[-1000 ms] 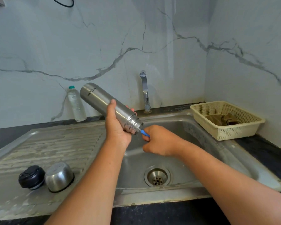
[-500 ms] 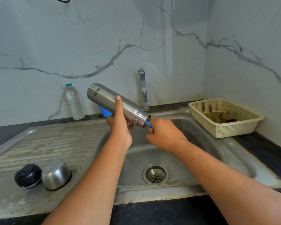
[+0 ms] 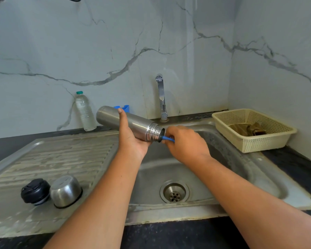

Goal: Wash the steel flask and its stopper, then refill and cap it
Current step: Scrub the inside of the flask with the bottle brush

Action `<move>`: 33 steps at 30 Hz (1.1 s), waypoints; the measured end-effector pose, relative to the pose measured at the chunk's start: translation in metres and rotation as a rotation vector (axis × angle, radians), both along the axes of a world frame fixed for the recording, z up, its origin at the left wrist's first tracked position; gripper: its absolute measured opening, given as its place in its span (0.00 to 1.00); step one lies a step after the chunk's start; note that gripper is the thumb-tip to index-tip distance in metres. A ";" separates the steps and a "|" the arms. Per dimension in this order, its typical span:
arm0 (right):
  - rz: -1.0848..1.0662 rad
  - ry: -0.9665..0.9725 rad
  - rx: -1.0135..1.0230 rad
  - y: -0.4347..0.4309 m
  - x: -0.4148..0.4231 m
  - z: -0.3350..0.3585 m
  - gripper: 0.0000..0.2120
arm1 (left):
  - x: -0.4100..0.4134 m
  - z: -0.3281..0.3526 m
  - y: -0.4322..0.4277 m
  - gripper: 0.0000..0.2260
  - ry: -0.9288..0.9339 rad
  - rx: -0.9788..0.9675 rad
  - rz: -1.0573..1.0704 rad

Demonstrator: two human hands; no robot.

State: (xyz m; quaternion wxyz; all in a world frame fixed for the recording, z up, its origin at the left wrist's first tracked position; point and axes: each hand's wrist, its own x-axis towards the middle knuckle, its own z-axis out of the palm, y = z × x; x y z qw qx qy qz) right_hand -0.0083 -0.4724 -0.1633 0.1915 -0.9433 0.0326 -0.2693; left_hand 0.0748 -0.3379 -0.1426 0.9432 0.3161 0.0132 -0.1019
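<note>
Steel flask (image 3: 133,124) is held at frame centre, above the left part of the sink (image 3: 228,159), lying almost flat. Its base is toward the left and its open threaded mouth toward the right, tipped slightly down. It is gripped from below by the left hand (image 3: 131,142); the thumb is laid up across the body and the other fingers are wrapped underneath, mostly hidden. A thin blue handle (image 3: 169,139) is pinched by the right hand (image 3: 186,143), fingers curled tight around it, just right of the mouth. The handle's far end is inserted into the mouth; what is on that end cannot be told.

A black stopper (image 3: 35,191) and a steel cap (image 3: 66,191), set mouth down, are seen touching side by side at lower left on the ribbed drainboard (image 3: 52,155). The drain (image 3: 174,193) is seen at lower centre. The tap (image 3: 161,97) is placed behind the sink, above the flask mouth. A clear plastic bottle (image 3: 84,112) with a green lid is stood upright at the marble wall, left of the flask. A blue object (image 3: 123,107) is partly hidden behind the flask. A cream basket (image 3: 250,146) holding a brownish cloth (image 3: 248,129) is placed at right on the dark counter.
</note>
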 end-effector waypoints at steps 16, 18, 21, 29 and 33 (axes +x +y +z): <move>0.153 -0.008 -0.189 0.011 -0.017 0.012 0.13 | 0.013 -0.006 0.020 0.25 -0.032 -0.102 0.170; 0.186 0.030 -0.178 0.016 -0.015 0.012 0.12 | 0.006 -0.009 0.009 0.20 -0.029 -0.045 0.142; 0.191 0.049 -0.181 0.011 -0.015 0.014 0.10 | 0.008 -0.007 0.012 0.19 -0.032 -0.012 0.152; 0.213 -0.026 -0.251 0.018 -0.013 0.014 0.11 | 0.004 -0.006 0.012 0.20 -0.055 -0.030 0.171; 0.180 -0.058 -0.247 0.004 -0.018 0.013 0.10 | 0.008 0.000 0.020 0.20 -0.054 -0.073 0.195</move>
